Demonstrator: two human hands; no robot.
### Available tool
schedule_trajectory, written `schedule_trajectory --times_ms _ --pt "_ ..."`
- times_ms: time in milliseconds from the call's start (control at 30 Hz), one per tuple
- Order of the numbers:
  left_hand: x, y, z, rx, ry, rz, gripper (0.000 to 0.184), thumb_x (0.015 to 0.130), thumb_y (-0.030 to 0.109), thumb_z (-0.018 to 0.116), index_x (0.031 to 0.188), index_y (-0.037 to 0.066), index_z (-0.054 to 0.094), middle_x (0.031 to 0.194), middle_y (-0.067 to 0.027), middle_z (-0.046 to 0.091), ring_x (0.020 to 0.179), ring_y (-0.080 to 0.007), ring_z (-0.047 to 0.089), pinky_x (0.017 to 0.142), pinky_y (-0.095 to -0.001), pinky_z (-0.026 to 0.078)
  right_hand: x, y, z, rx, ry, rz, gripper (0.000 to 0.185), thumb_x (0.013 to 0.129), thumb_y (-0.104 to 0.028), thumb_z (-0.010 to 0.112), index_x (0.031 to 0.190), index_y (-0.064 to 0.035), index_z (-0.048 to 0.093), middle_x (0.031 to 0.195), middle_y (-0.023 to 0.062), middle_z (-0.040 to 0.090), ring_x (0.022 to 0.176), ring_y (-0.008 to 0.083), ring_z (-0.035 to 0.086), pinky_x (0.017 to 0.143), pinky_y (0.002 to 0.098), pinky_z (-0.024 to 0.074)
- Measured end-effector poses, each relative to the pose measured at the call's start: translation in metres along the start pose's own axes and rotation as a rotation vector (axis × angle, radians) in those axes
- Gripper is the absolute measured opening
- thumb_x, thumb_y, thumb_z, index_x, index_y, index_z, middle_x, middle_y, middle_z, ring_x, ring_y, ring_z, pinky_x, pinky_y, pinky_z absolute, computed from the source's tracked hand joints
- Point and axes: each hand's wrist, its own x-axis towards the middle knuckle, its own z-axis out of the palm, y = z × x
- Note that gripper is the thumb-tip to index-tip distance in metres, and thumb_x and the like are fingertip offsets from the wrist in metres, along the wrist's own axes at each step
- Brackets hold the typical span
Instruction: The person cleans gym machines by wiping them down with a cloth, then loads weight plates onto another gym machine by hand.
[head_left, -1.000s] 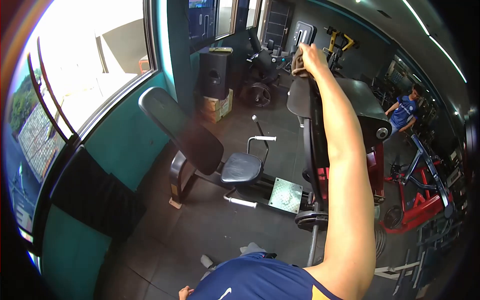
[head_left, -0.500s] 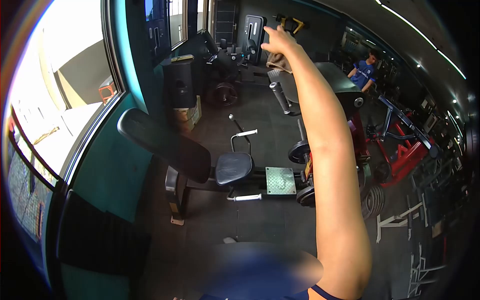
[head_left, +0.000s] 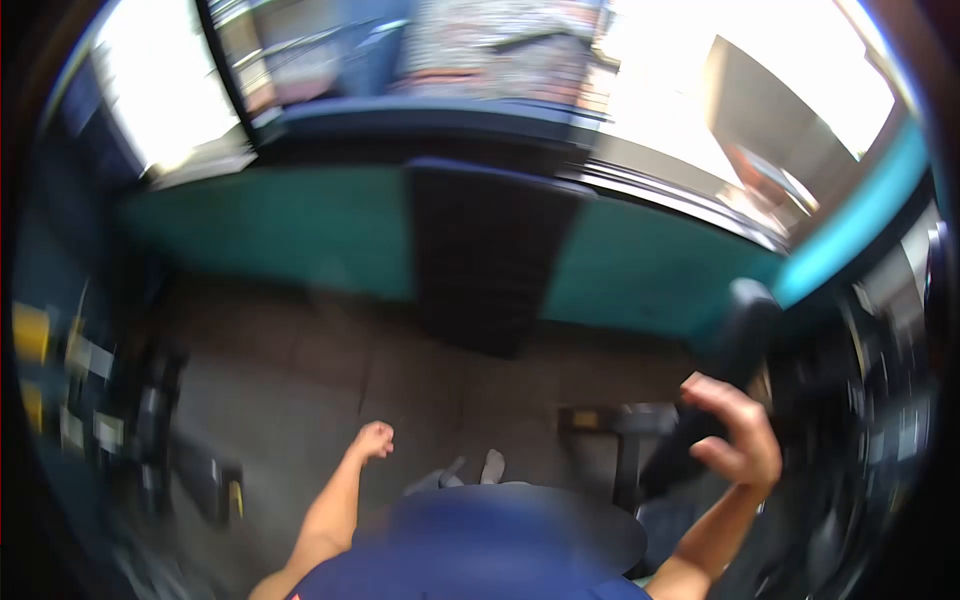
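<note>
My right hand (head_left: 738, 435) is raised at the right, its fingers and thumb apart with nothing between them. Behind it, in line of sight, stands the dark padded backrest (head_left: 715, 370) of a machine; whether they touch is unclear. Low at the left, my left hand (head_left: 374, 441) hangs over the floor with its fingers curled in; nothing shows in it. Between and below the hands is my blue top (head_left: 480, 535). The whole view is smeared by motion.
A dark cloth or mat (head_left: 490, 260) hangs from the window ledge over the teal wall (head_left: 340, 225). Windows run along the top. A metal machine frame (head_left: 625, 420) stands at the right on the dark floor (head_left: 290, 350). Blurred equipment (head_left: 155, 420) lines the left.
The view has swung left to the window wall. My right hand has let go of the brown cloth and come down from its outstretched reach. My left arm has come into fuller view.
</note>
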Motion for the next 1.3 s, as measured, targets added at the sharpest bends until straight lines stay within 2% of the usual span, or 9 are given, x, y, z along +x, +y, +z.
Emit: schedule_trajectory --times_ms 100,200,333,467,533,567,667,800,1300 --pt "-0.058 -0.012 -0.033 -0.364 0.337 -0.058 0.018 0.096 0.021 0.051 0.105 0.007 0.059 0.092 -0.0058 0.064 0.078 -0.015 0.066 0.064 -0.0292 0.055 0.121 0.097 0.139 0.068 -0.116 0.399 0.055 0.081 -0.018 0.071 0.13 -0.0019 0.052 0.119 0.0213 0.061 0.107 0.0289 0.063 0.089 0.038 0.05" --pt "-0.109 -0.088 -0.047 -0.694 0.675 -0.173 0.019 0.093 0.018 0.051 0.106 0.007 0.059 0.088 -0.0066 0.064 0.072 -0.0173 0.066 0.059 -0.0298 0.055 0.207 0.043 0.244 -0.573 -0.637 -0.194 0.054 0.087 -0.029 0.066 0.133 -0.0069 0.049 0.13 0.0196 0.055 0.118 0.0375 0.054 0.097 0.0395 0.0457" --pt "-0.137 -0.245 0.019 -1.146 1.014 -0.388 0.015 0.091 0.015 0.048 0.083 0.005 0.054 0.068 -0.0089 0.055 0.053 -0.0196 0.058 0.041 -0.035 0.049 0.288 -0.039 0.32 0.361 -1.104 -0.491 0.054 0.09 -0.031 0.064 0.136 -0.008 0.047 0.132 0.0177 0.054 0.124 0.0357 0.049 0.101 0.0397 0.0425" --pt "-0.146 -0.31 0.091 -0.996 0.721 -0.873 0.013 0.078 0.006 0.054 0.076 -0.007 0.059 0.06 -0.0201 0.059 0.059 -0.0336 0.067 0.043 -0.0465 0.053 0.383 -0.046 0.421 0.499 -1.193 -0.321 0.051 0.089 -0.024 0.066 0.133 -0.0042 0.05 0.122 0.0182 0.061 0.106 0.0324 0.063 0.094 0.038 0.0485" --pt "-0.212 -0.183 0.052 -1.13 0.509 -0.516 0.025 0.082 0.022 0.066 0.061 0.012 0.057 0.06 0.0071 0.047 0.055 -0.0065 0.043 0.05 -0.0298 0.032 0.43 -0.024 0.476 0.193 -0.908 -0.24 0.043 0.091 -0.024 0.064 0.127 -0.0022 0.054 0.112 0.0175 0.066 0.099 0.0296 0.066 0.088 0.0365 0.051" --pt "-0.173 -0.261 0.067 -1.219 0.465 -0.504 0.037 0.073 0.027 0.079 0.089 -0.002 0.061 0.08 -0.0166 0.064 0.065 -0.0291 0.065 0.053 -0.0427 0.055 0.446 0.008 0.507 0.014 -0.766 -0.311 0.043 0.091 -0.026 0.062 0.126 -0.0019 0.055 0.11 0.0176 0.067 0.099 0.0281 0.066 0.086 0.035 0.0516" --pt "-0.137 -0.238 -0.017 -1.245 0.603 -0.291 0.027 0.087 0.029 0.065 0.088 0.002 0.062 0.073 -0.0124 0.061 0.061 -0.0258 0.062 0.05 -0.0418 0.052 0.482 0.159 0.611 -0.028 -0.571 -0.268 0.038 0.091 -0.031 0.06 0.119 -0.0056 0.058 0.09 0.0131 0.068 0.078 0.0243 0.067 0.065 0.0345 0.0531" --pt "-0.076 -0.221 -0.194 -1.017 0.83 -0.443 0.023 0.094 0.03 0.057 0.095 0.008 0.061 0.077 -0.0029 0.061 0.065 -0.0157 0.064 0.051 -0.0312 0.053 0.464 0.3 0.61 0.35 -0.752 1.293 0.023 0.089 -0.039 0.055 0.087 -0.0162 0.056 0.058 0.0047 0.042 0.05 0.0255 0.048 0.046 0.0411 0.0404" --pt "0.027 -0.145 -0.537 -1.191 0.942 -0.302 0.022 0.087 0.029 0.062 0.099 0.011 0.064 0.09 -0.0058 0.065 0.075 -0.0187 0.067 0.062 -0.0356 0.056 0.824 0.115 0.852 0.165 -0.942 1.08 0.019 0.088 -0.022 0.056 0.077 -0.0078 0.05 0.056 0.0056 0.047 0.043 0.0216 0.046 0.042 0.0377 0.0418"
